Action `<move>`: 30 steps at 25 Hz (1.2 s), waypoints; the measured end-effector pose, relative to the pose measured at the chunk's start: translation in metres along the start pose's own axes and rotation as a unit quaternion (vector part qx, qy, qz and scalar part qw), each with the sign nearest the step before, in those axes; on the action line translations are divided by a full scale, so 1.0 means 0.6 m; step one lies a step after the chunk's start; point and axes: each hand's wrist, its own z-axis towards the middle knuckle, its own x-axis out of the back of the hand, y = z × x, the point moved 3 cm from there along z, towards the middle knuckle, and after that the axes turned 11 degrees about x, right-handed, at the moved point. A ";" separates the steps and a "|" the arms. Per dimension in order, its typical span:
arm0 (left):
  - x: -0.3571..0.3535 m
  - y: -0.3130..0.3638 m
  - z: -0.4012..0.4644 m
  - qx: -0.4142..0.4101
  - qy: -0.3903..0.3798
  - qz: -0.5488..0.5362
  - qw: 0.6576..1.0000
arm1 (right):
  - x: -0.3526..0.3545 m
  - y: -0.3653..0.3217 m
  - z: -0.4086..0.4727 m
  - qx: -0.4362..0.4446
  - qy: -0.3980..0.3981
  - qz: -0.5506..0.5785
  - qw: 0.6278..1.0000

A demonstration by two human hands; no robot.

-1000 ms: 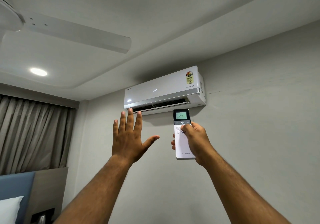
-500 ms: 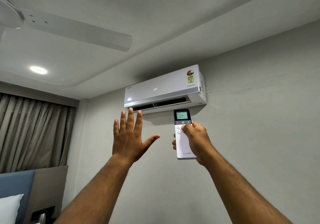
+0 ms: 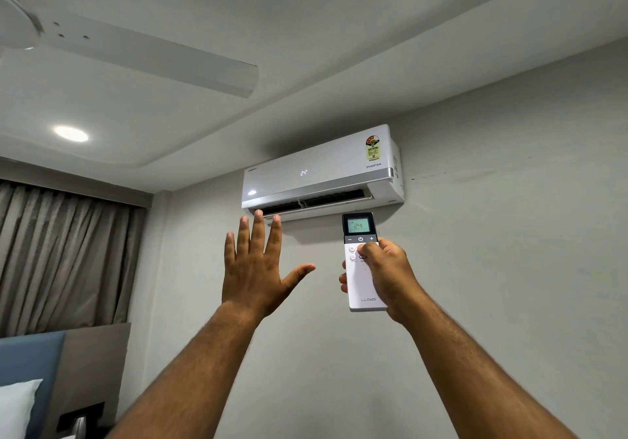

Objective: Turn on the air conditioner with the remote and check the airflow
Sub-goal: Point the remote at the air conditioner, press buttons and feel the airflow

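Barely anything has shifted, left hand [image 3: 253, 268] still raised flat with fingers spread under the AC [image 3: 319, 173] vent (display reading 24), right hand [image 3: 387, 275] wrapped around the upright remote [image 3: 360, 282], thumb on its buttons.

Both arms were raised, extended up and forward. Left hand [image 3: 253, 268] was flat, back to camera, fingers [image 3: 258, 231] spread upward, thumb out to the side. Right hand [image 3: 387, 277] was curled in a grip, thumb bent forward.
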 end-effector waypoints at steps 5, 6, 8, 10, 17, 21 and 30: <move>-0.003 -0.005 0.001 0.003 0.002 -0.006 1.000 | -0.002 0.001 0.000 0.002 -0.001 -0.004 1.000; -0.003 -0.006 0.001 0.003 0.002 -0.007 1.000 | -0.003 0.001 0.000 0.003 -0.001 -0.003 1.000; -0.004 -0.009 0.003 0.004 0.001 -0.010 1.000 | -0.004 0.001 0.000 0.003 -0.001 -0.002 1.000; -0.005 -0.011 0.004 0.004 0.001 -0.010 1.000 | -0.006 0.002 0.001 0.002 -0.001 -0.003 1.000; -0.012 -0.022 0.005 0.005 0.003 -0.015 1.000 | -0.016 0.007 0.003 0.000 -0.004 -0.012 1.000; -0.019 -0.025 0.008 0.004 0.004 -0.012 1.000 | -0.017 0.017 0.006 -0.003 -0.001 -0.014 1.000; -0.029 -0.024 0.009 0.002 0.009 -0.018 1.000 | -0.014 0.033 0.012 -0.009 0.000 -0.022 1.000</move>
